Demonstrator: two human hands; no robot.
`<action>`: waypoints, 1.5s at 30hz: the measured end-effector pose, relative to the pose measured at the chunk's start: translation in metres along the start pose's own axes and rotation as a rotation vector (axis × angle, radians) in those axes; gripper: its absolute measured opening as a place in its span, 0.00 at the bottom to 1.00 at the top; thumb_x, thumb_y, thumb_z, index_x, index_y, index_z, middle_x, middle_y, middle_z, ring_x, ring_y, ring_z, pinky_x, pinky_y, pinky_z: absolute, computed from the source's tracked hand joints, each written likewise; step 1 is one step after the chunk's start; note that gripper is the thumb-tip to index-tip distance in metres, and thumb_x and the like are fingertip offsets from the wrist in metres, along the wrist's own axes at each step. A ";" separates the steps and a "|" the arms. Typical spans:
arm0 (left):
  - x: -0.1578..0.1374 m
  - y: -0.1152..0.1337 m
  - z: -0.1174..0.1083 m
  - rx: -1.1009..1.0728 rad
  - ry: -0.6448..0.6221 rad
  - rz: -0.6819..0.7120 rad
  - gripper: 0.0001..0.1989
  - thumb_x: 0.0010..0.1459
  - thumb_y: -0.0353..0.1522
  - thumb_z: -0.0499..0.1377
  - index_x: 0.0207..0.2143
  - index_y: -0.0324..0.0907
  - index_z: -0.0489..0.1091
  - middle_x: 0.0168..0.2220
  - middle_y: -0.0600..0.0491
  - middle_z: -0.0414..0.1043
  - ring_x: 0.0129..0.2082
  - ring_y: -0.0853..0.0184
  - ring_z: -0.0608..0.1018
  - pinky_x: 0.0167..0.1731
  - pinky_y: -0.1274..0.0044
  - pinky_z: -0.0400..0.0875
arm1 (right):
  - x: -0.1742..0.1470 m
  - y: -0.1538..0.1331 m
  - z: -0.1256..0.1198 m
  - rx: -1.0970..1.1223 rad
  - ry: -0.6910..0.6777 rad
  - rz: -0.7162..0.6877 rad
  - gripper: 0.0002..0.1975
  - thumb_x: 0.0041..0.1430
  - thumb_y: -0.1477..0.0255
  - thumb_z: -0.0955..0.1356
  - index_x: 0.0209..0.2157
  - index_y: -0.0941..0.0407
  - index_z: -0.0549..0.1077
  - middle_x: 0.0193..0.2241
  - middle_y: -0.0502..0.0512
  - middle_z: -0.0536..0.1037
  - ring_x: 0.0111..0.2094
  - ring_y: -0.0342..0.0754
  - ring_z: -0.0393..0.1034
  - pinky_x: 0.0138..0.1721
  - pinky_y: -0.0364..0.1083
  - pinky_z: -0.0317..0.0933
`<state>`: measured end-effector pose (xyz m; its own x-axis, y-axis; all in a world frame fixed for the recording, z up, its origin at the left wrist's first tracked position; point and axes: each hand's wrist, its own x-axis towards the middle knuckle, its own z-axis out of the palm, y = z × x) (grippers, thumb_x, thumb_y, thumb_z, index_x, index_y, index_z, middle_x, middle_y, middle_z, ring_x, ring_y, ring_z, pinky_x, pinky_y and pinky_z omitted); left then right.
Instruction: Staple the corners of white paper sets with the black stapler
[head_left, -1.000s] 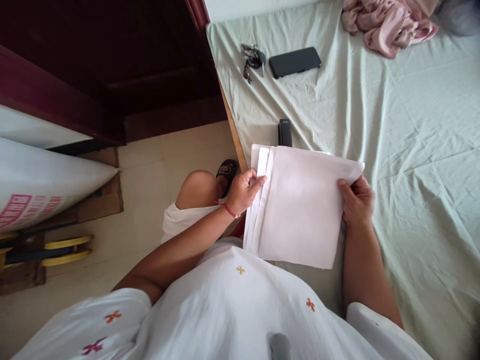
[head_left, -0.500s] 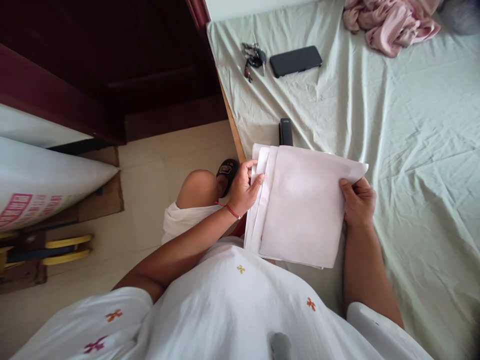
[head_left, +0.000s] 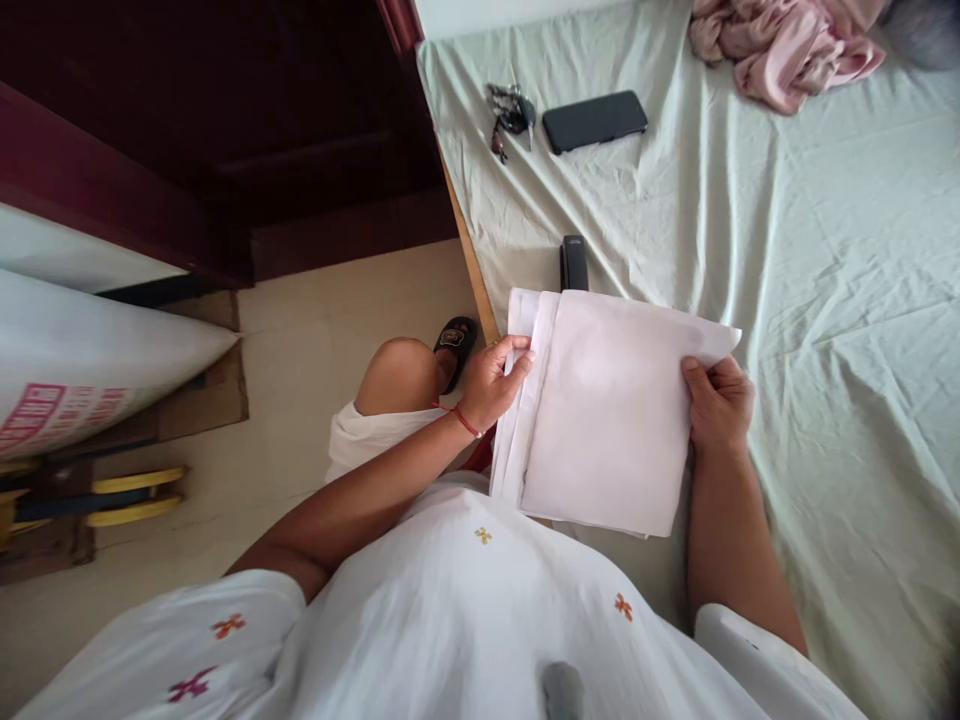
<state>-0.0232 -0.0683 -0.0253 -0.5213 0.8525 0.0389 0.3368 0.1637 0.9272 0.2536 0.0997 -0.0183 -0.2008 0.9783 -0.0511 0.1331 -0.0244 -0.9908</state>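
Note:
A stack of white paper sheets (head_left: 611, 415) is held between my two hands above the edge of the covered bed. The sheets are fanned unevenly along the left side, with several edges showing. My left hand (head_left: 495, 380) pinches that left edge, thumb on top. At the upper right corner my right hand (head_left: 718, 400) grips the stack, thumb on the face and fingers behind it; the corner curls up a little. Just beyond the top edge of the paper lies a black stapler (head_left: 574, 262), its near end hidden by the sheets.
On the pale green bedsheet (head_left: 847, 280) lie a black phone (head_left: 595, 122), a bunch of keys (head_left: 512, 115) and a crumpled pink cloth (head_left: 787, 50). To the left, a white printed sack (head_left: 97, 360) rests on cardboard above the tiled floor, near yellow-edged items (head_left: 139, 495).
My left index finger has moved slightly further over the paper's left edge. The right hand keeps its hold, and the stack has hardly shifted.

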 end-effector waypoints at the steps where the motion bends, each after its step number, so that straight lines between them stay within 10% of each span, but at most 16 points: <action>1: 0.000 0.000 0.001 0.034 0.007 0.009 0.14 0.67 0.44 0.61 0.41 0.44 0.78 0.38 0.52 0.83 0.39 0.62 0.82 0.45 0.73 0.76 | 0.000 0.000 0.000 0.004 -0.001 0.002 0.17 0.54 0.56 0.81 0.36 0.53 0.82 0.30 0.48 0.80 0.28 0.43 0.67 0.30 0.44 0.65; 14: 0.001 -0.006 0.008 0.030 0.121 0.049 0.13 0.63 0.42 0.67 0.38 0.46 0.69 0.35 0.54 0.76 0.33 0.66 0.76 0.40 0.73 0.71 | 0.002 0.005 0.002 -0.010 0.036 -0.040 0.18 0.56 0.54 0.80 0.37 0.52 0.79 0.27 0.45 0.75 0.27 0.41 0.63 0.29 0.42 0.60; 23: -0.002 -0.006 0.010 -0.307 0.125 -0.135 0.43 0.59 0.49 0.72 0.70 0.46 0.61 0.35 0.55 0.78 0.31 0.64 0.79 0.39 0.73 0.72 | 0.003 0.004 0.005 -0.146 0.194 -0.108 0.21 0.58 0.50 0.76 0.35 0.53 0.77 0.28 0.47 0.74 0.30 0.43 0.65 0.34 0.45 0.61; 32: 0.000 0.004 0.005 -0.270 -0.005 -0.118 0.15 0.67 0.46 0.64 0.42 0.44 0.75 0.39 0.50 0.82 0.44 0.57 0.82 0.50 0.69 0.75 | -0.001 -0.002 0.006 -0.186 0.140 -0.087 0.22 0.59 0.48 0.76 0.32 0.54 0.76 0.25 0.46 0.70 0.27 0.43 0.59 0.30 0.45 0.56; 45: -0.008 0.032 0.012 -0.296 -0.125 -0.198 0.29 0.60 0.56 0.69 0.47 0.41 0.79 0.42 0.48 0.85 0.43 0.56 0.84 0.45 0.69 0.79 | -0.003 -0.006 0.007 -0.286 0.190 -0.125 0.24 0.59 0.46 0.74 0.31 0.53 0.75 0.24 0.46 0.69 0.27 0.43 0.60 0.28 0.46 0.56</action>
<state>0.0012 -0.0635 -0.0005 -0.4478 0.8757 -0.1807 -0.0112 0.1965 0.9804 0.2466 0.0958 -0.0128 -0.0525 0.9915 0.1194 0.3903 0.1304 -0.9114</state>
